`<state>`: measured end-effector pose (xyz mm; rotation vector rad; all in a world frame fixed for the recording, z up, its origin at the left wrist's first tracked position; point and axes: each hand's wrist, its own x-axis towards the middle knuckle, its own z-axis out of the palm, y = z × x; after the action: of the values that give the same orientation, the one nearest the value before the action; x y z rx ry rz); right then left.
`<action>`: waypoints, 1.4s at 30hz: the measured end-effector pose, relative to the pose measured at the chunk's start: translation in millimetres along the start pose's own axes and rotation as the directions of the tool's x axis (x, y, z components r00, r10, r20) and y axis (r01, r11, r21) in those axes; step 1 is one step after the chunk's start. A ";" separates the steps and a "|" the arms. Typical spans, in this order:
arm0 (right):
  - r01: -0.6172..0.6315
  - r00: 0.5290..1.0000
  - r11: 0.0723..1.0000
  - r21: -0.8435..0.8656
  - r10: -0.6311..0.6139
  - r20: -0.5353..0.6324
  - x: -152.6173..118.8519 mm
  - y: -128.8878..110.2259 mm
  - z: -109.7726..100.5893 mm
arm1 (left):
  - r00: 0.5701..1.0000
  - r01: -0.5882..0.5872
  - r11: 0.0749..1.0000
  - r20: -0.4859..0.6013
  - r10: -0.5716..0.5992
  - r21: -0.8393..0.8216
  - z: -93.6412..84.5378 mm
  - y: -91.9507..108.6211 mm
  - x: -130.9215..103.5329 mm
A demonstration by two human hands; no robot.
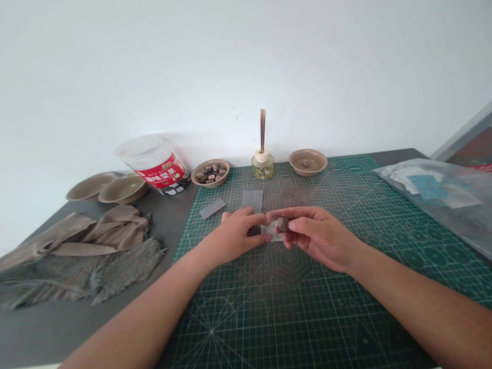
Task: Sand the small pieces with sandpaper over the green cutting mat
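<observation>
My right hand (321, 233) pinches a small brown stone (283, 224) between thumb and fingers, just above a pale rectangular sheet (272, 232). My left hand (238, 233) lies low over the mat beside that sheet. Its fingers are apart, with the tips at the sheet's left edge; they seem to press on it. Beyond the hands lie a grey rectangular piece (252, 199) and a brownish one (295, 198) with dark scribbled marks. Another thin grey piece (212, 208) rests to the left. These look like sandpaper, though I cannot tell surely.
A green cutting mat (230, 318) covers much of the dark table. At the back stand a bowl of stones (197, 180), a reed diffuser (263, 166) and a brown bowl (325, 166). Leftward are a plastic tub (157, 166), two bowls (123, 192) and cloths (92, 241); rightward, a plastic bag (442, 192).
</observation>
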<state>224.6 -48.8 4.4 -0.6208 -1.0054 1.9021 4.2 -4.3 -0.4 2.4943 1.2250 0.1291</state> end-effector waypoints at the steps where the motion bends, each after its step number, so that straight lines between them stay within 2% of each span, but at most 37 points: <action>1: 0.000 1.000 1.000 -0.018 -0.001 -0.002 0.3 0.3 -0.2 | 1.000 0.000 1.000 -0.001 0.000 0.003 0.3 -0.3 0.0; 4: 0.008 0.999 0.990 -0.144 -0.013 -0.036 1.4 0.2 -2.1 | 1.000 -0.002 1.000 0.001 0.002 0.010 1.1 -1.0 0.1; 6: 0.043 0.994 0.930 -0.365 -0.077 -0.078 2.8 -1.5 -5.6 | 1.000 -0.003 1.000 0.001 0.003 0.015 1.5 -1.4 0.3; 7: 0.069 0.987 0.854 -0.516 -0.133 -0.089 3.7 -2.6 -8.1 | 1.000 -0.004 1.000 -0.001 0.004 0.017 1.5 -1.5 0.4; 9: 0.122 0.966 0.604 -0.787 -0.253 -0.045 5.9 -4.3 -14.2 | 1.000 -0.006 1.000 -0.001 0.006 0.017 1.4 -1.5 0.3; 11: 0.185 0.953 0.346 -0.920 -0.291 0.082 8.2 -3.7 -20.2 | 1.000 -0.004 1.000 0.003 0.004 0.017 1.1 -1.1 0.1; 12: 0.223 0.950 0.251 -0.942 -0.274 0.152 9.1 -2.5 -22.6 | 1.000 -0.001 1.000 0.006 0.000 0.017 0.9 -0.6 0.0; 15: 0.300 0.940 0.073 -0.951 -0.196 0.281 9.8 2.9 -26.1 | 1.000 0.017 1.000 0.009 -0.017 0.017 0.5 0.8 -0.4; 19: 0.248 0.941 -0.066 -0.966 -0.222 0.257 7.3 5.5 -25.4 | 1.000 0.018 1.000 0.005 -0.018 0.004 0.4 1.8 -1.0; 23: 0.228 0.948 -0.120 -0.966 -0.201 0.248 8.5 5.1 -24.9 | 1.000 0.019 1.000 -0.002 -0.019 0.002 1.1 2.0 -2.2; 34: 0.185 0.943 -0.112 -0.976 -0.258 0.208 13.5 11.7 -24.0 | 0.997 0.072 0.997 0.006 -0.072 0.004 2.8 1.4 -0.7; 39: 0.241 0.938 -0.104 -0.965 -0.230 0.259 15.2 11.5 -24.4 | 0.996 0.089 0.996 0.010 -0.089 0.005 1.6 2.4 -0.5; 42: 0.204 0.938 -0.095 -0.974 -0.267 0.223 16.6 10.9 -25.0 | 0.996 0.093 0.996 0.016 -0.093 0.001 1.0 3.6 -0.4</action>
<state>229.7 -27.6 -18.9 -1.1589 -2.3214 0.3839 6.9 -6.9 -0.1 2.4284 1.3316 0.0857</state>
